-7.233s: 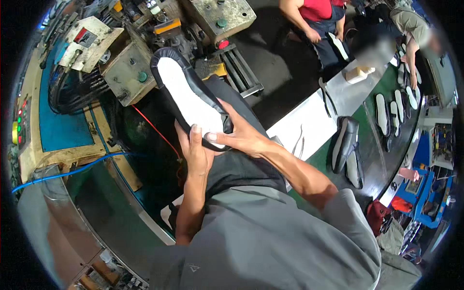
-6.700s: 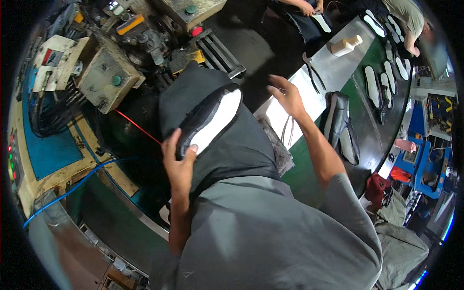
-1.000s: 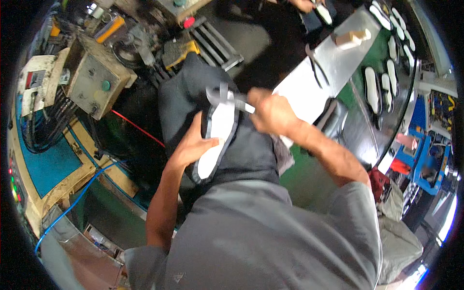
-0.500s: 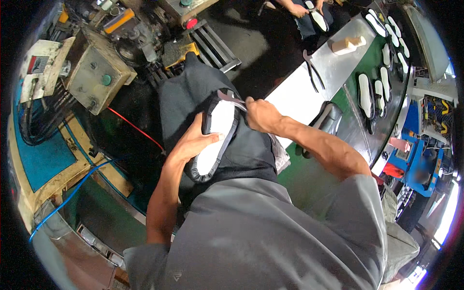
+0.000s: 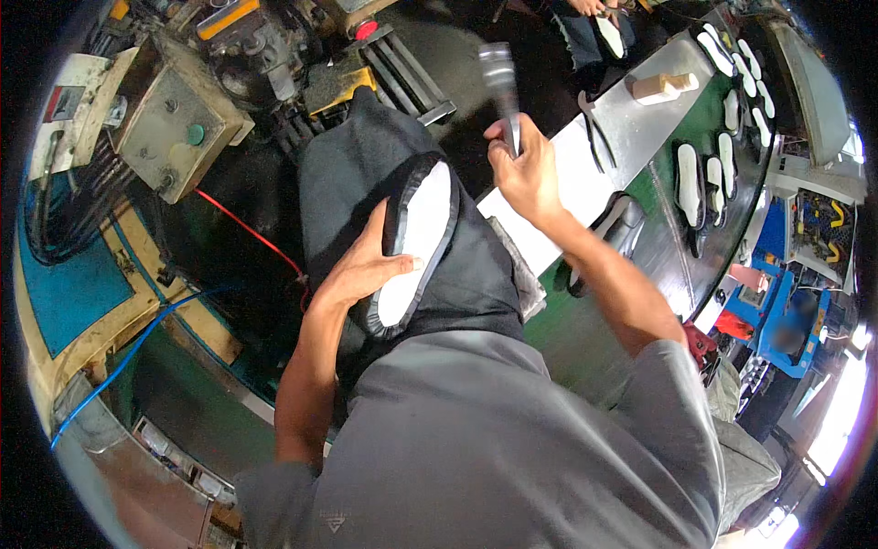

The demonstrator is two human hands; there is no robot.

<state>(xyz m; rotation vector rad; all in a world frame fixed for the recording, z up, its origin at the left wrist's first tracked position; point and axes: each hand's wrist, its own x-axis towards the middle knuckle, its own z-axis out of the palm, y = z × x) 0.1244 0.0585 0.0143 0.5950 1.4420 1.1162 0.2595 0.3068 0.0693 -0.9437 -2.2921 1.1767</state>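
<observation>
A dark shoe (image 5: 425, 229) lies white underside up across the trouser-clad thigh (image 5: 334, 165), the left hand (image 5: 361, 274) curled round its side, thumb on the white; at two o'clock from it, the right hand (image 5: 529, 174) is raised, fingers wrapped round a blurred hammer-like tool (image 5: 498, 78). A loose left grip could let the shoe roll; a stray swing might catch that thumb. Beyond, also at two, a metal counter (image 5: 631, 123) bears pincers (image 5: 599, 137); at ten stands a grimy machine (image 5: 178, 114).

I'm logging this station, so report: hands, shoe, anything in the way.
Left hand holding shoe, white underside up, over dark trouser leg. Right hand gripping silvery tool, blurred, apart from shoe. In the way: left thumb on underside.
</observation>
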